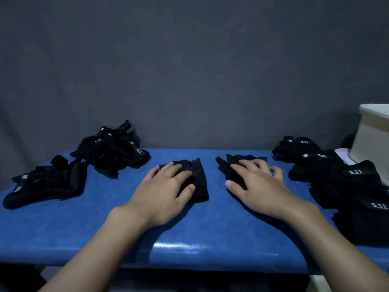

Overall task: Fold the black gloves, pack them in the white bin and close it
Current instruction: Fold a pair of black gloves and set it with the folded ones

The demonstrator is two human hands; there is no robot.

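Left hand: lay flat, fingers spread, pressing the left glove onto the surface.
Right hand: flat too, gripping nothing, pressing the right glove.
Gloves: loose pile far left, folded stack right, beside the bin.
Tip: probably best to smooth each glove flat first, then fold fingers to cuff, edges square.

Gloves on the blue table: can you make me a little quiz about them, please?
1. True or false: the left hand lies flat on a glove.
2. Where is the neat glove stack? A: left side, B: right side, C: inside the bin.
3. Fill in: the white bin stands at the table's ____ end.
Key: 1 true; 2 B; 3 right.
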